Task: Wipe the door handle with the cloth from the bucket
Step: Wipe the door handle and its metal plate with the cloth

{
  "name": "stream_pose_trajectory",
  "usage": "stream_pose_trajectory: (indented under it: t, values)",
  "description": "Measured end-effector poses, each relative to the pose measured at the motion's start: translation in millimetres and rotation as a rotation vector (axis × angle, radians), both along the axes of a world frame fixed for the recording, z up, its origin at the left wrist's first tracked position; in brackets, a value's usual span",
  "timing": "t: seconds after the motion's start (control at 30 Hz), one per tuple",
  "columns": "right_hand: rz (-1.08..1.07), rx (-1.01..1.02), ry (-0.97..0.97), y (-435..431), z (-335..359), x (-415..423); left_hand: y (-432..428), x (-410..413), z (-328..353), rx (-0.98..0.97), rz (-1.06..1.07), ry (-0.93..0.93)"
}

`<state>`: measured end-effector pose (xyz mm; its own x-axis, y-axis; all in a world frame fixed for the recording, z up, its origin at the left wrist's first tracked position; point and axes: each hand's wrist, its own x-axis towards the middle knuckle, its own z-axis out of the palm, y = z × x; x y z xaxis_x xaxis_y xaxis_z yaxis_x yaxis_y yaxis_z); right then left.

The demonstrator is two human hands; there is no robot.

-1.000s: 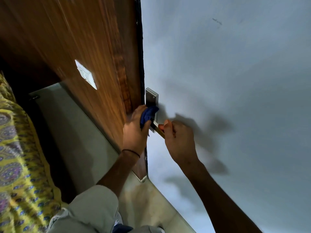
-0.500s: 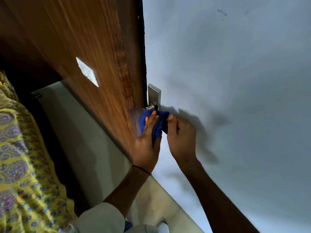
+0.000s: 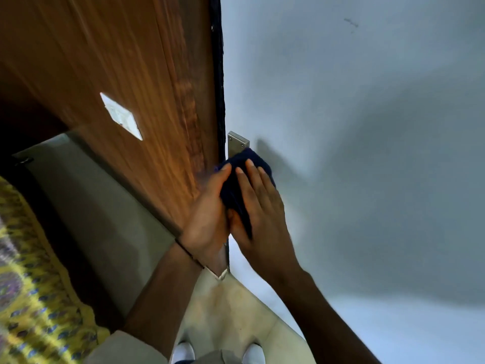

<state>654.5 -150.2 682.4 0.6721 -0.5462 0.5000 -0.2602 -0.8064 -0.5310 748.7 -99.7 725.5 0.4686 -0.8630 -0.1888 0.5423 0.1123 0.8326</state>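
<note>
1. At the door edge, centre of view, both hands press a dark blue cloth (image 3: pixel 237 179) around the door handle; the handle lever is hidden under the cloth and only the top of its metal plate (image 3: pixel 237 145) shows above it.
2. Grip state: the left hand (image 3: pixel 210 219) is closed on the left side of the cloth, thumb side up; the right hand (image 3: pixel 262 206) lies over the right side with its fingers (image 3: pixel 249 174) spread flat on the fabric, pinching the cloth between the two palms.
3. Progress, as a judgement: the cloth is already out of the bucket and on the handle, so fetching is done and wiping is in hand. How much of the lever is clean cannot be told, since it is covered. The exposed part of the plate appears not yet covered by the cloth.
4. No bucket is in view.
5. Surface: the door face (image 3: pixel 367 153) to the right is pale, smooth and plain, with one small dark mark far up. The wooden panel (image 3: pixel 118 61) to the left has a brown grain and carries a white switch plate (image 3: pixel 120 116).
6. Room: pale floor tiles (image 3: pixel 236 306) lie near, below the hands. A yellow patterned fabric (image 3: pixel 31 298) fills the near left corner.
</note>
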Motion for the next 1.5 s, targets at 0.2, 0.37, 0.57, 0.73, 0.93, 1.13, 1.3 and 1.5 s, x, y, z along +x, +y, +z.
stream_pose_trajectory:
  t: [0.2, 0.37, 0.57, 0.73, 0.93, 1.13, 1.3, 1.5]
  values:
    - [-0.045, -0.184, 0.000, -21, 5, 14, 2, 56, 7, -0.003, -0.331, 0.106]
    - [-0.095, -0.294, 0.238, -39, -15, 23, -16, 92, -19, 0.267, -0.100, -0.479]
    - [-0.137, -0.063, 0.179, -22, -7, 24, -24, 107, -37, 0.246, -0.003, -0.901]
    - [-0.393, 0.041, 0.167, -26, 0, 57, -41, 114, -44, 0.299, -0.087, -0.897]
    - [-0.604, -0.160, 0.303, -13, -9, 95, -45, 118, -53, 0.235, -0.077, -0.813]
    - [-0.536, -0.169, 0.322, -9, -12, 46, -42, 119, -55, 0.217, -0.067, -0.666]
    - [-0.521, -0.063, 0.256, -7, -11, 19, -46, 122, -55, 0.227, -0.062, -0.630]
    - [-0.491, -0.119, 0.243, -18, -12, 80, -45, 120, -56, 0.200, -0.049, -0.668]
